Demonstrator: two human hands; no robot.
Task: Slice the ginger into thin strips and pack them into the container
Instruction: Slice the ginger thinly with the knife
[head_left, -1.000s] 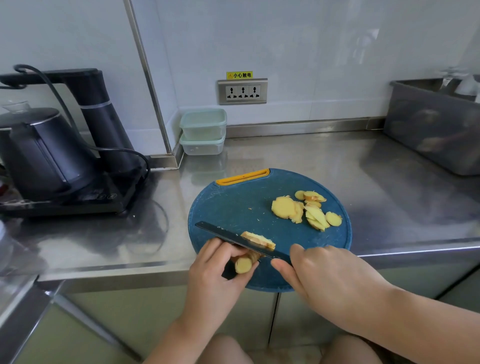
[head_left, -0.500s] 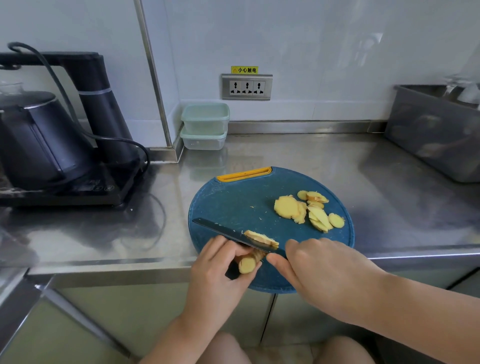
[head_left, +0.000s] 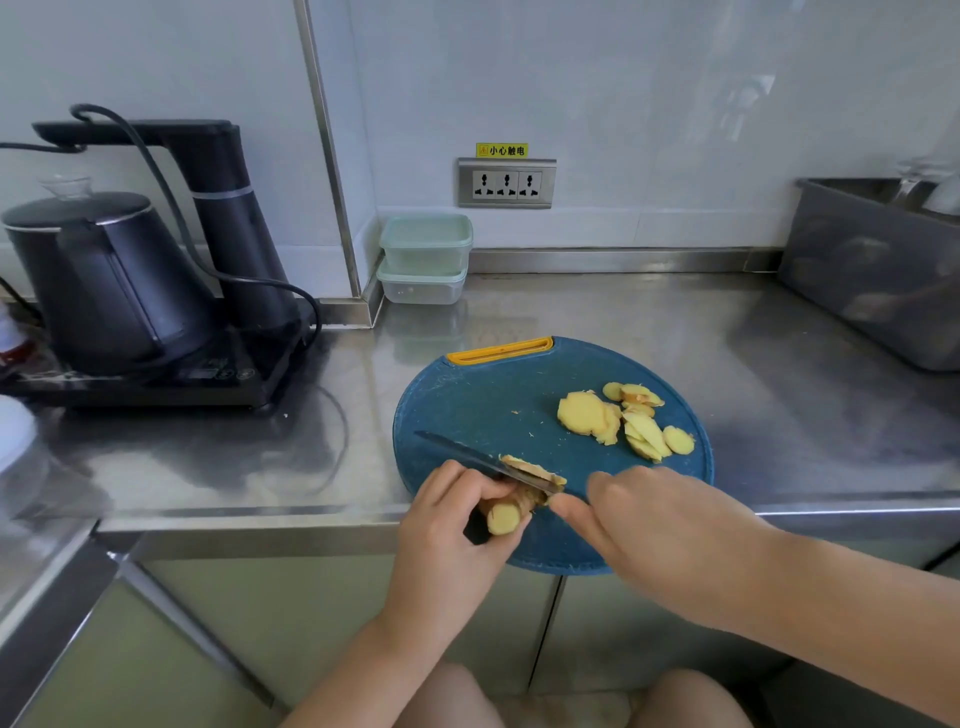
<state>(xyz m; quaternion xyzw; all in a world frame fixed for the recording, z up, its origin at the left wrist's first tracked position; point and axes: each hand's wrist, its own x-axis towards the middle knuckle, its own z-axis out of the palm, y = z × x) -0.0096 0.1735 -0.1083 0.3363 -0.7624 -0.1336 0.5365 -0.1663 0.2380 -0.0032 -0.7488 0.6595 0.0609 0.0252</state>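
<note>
— What surface is this?
— A steel counter (head_left: 623, 322) under a white wall (head_left: 623, 104) with a triple socket (head_left: 506, 183). There's a black kettle (head_left: 104, 280) far left and a metal bin (head_left: 872, 270) far right.
— And the ginger?
— It's on the round blue board (head_left: 483, 405) at the front edge. The left hand (head_left: 447, 540) grips the ginger piece (head_left: 506, 512), and the right hand (head_left: 660, 525) clasps the knife (head_left: 457, 452), blade across it. Slices (head_left: 623, 421) lie to the right; stacked containers (head_left: 425, 260) sit in the corner.
</note>
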